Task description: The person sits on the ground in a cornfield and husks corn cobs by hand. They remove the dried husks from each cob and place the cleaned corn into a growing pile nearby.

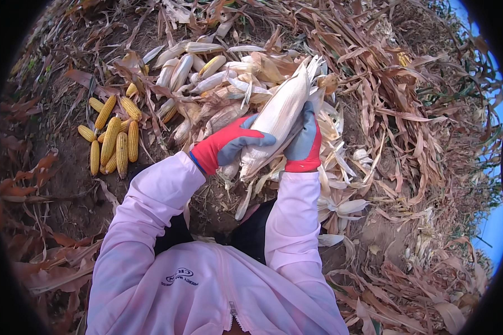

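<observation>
Both of my hands wear red work gloves with grey coated palms and fingers. My left hand (237, 144) grips the lower left side of a large ear of corn in its pale dry husk (281, 111). On the ear's right side, my right hand (305, 140) holds it too, its fingers partly hidden. The ear is tilted, its frayed upper end pointing up and to the right. Beyond my hands lies a heap of corn ears in husks (222, 83); a bit of yellow kernel (211, 66) shows on one of them.
Several bare yellow corn cobs (111, 140) lie piled on the soil at left. Loose pale husks (335, 163) are strewn right of my right hand. Dry corn stalks and leaves (373, 79) cover the ground at upper right, with more brown leaves (58, 272) at lower left.
</observation>
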